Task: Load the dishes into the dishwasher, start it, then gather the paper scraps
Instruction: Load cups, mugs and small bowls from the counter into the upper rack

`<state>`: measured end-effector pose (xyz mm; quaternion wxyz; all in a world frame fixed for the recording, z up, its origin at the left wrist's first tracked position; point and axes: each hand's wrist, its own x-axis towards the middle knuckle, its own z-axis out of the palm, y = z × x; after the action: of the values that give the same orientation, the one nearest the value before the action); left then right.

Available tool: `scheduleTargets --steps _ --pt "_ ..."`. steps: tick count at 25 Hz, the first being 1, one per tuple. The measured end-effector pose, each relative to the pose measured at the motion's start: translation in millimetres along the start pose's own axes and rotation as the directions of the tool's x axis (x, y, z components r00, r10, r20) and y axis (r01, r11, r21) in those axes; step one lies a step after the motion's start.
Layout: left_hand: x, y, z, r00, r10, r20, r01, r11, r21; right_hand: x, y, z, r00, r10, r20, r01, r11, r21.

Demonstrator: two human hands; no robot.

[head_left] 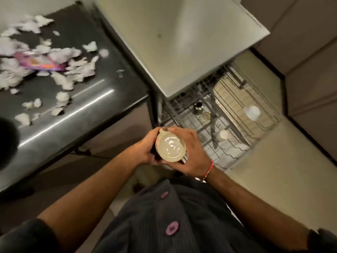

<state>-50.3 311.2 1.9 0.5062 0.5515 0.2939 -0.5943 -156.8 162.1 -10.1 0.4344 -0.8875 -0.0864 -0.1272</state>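
Observation:
Both hands hold a pale cream cup [171,147] in front of my body, its open mouth facing the camera. My left hand [145,149] grips its left side and my right hand [189,154] curls round its right side. Beyond the hands, the dishwasher's wire rack [237,143] is pulled out below the counter, with a dark metal vessel [198,107] and white cups [252,111] in it. Torn white paper scraps [63,70] and a pink wrapper [38,63] lie scattered on the steel table [87,110] at the left.
A pale counter top [182,42] overhangs the rack. Dark-edged cabinet fronts [310,88] stand to the right. A dark round object [7,141] sits at the table's left edge. The table's dark legs [80,152] stand on the floor left of the hands.

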Motion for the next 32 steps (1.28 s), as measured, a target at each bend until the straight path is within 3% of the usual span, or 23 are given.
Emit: scheduleTargets --steps 2,4,8,11,16,19,26,30,32 --pt "20.6 10.0 37.9 0.999 -0.041 0.0 0.041 0.993 0.112 -22.4 31.1 -24.9 0.986 0.165 0.001 -0.165 0.986 -0.038" --pt "38.6 22.7 67.1 0.999 0.007 0.031 -0.015 0.968 0.251 -42.4 62.5 -41.3 0.939 0.337 -0.061 -0.337 0.941 0.008" --pt "70.0 53.0 100.8 0.97 0.24 -0.03 -0.179 0.797 0.577 -68.0 134.0 -55.3 0.684 0.699 -0.208 -0.684 0.714 0.153" --pt "81.3 66.9 117.9 0.964 0.263 -0.025 -0.184 0.736 0.651 -80.0 182.4 -53.0 0.551 0.826 -0.118 -0.829 0.558 0.039" --pt "91.5 70.5 131.0 0.952 0.307 -0.016 -0.185 0.615 0.766 -88.0 236.0 -35.7 0.514 0.824 0.239 -0.742 0.567 -0.358" --pt "94.0 67.4 130.2 0.945 0.325 -0.032 -0.181 0.605 0.775 -92.3 247.6 -28.3 0.467 0.825 0.317 -0.673 0.565 -0.478" --pt "94.8 52.5 116.7 0.937 0.343 -0.065 -0.177 0.627 0.758 -96.2 255.5 -32.6 0.497 0.778 0.384 -0.605 0.628 -0.49" --pt "92.0 46.4 110.2 0.921 0.384 -0.06 -0.224 0.65 0.726 -87.7 253.2 -44.9 0.476 0.757 0.447 -0.577 0.653 -0.491" --pt "85.4 43.0 104.4 0.891 0.45 -0.054 -0.276 0.633 0.723 -77.0 245.4 -51.1 0.564 0.733 0.38 -0.602 0.68 -0.419"
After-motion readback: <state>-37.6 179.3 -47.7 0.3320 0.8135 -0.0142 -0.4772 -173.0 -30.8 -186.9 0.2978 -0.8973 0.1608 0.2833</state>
